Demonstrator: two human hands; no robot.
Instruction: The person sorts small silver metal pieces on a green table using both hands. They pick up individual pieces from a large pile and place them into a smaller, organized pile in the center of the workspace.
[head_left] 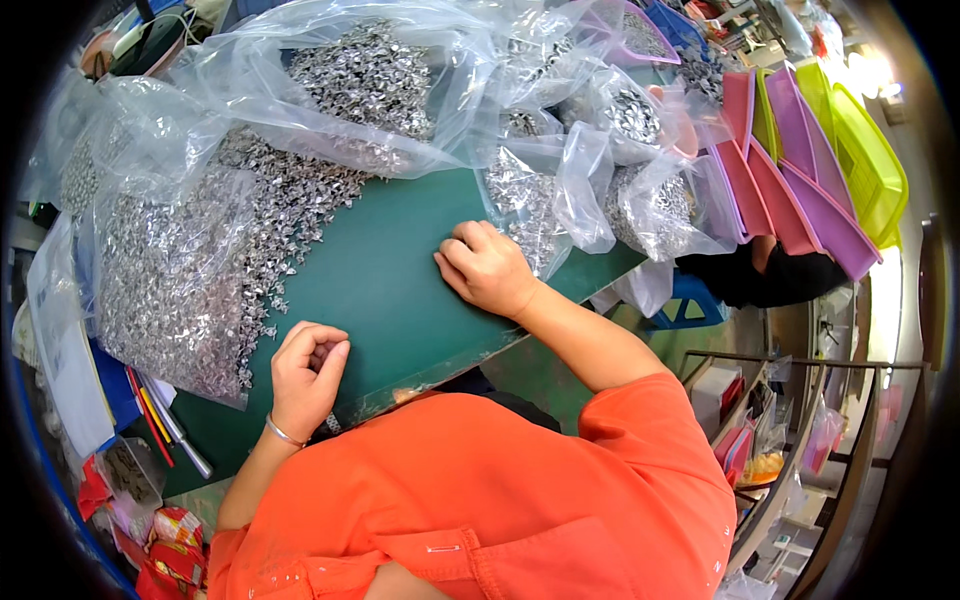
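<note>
My left hand [308, 375], with a silver bangle at the wrist, is loosely curled at the near edge of the green table top [385, 265]. Its thumb lies close to the bent fingers, and whatever they hold, if anything, is too small or hidden to see. My right hand [488, 270] rests on the table farther right, knuckles up and fingers bent under, so its fingertips are hidden. Left of my hands spreads a heap of small shiny metal pieces [285, 200], partly under a clear plastic bag [175, 280]. Beyond my right hand lies another clear bag of metal pieces [527, 205].
More clear bags of metal parts [650, 205] crowd the far right. Pink, purple and yellow-green plastic trays [800, 160] lean beside a person's dark-clothed arm [765, 275]. A blue stool [690, 302] stands below. Pens [155, 415] and papers [65, 330] lie at far left.
</note>
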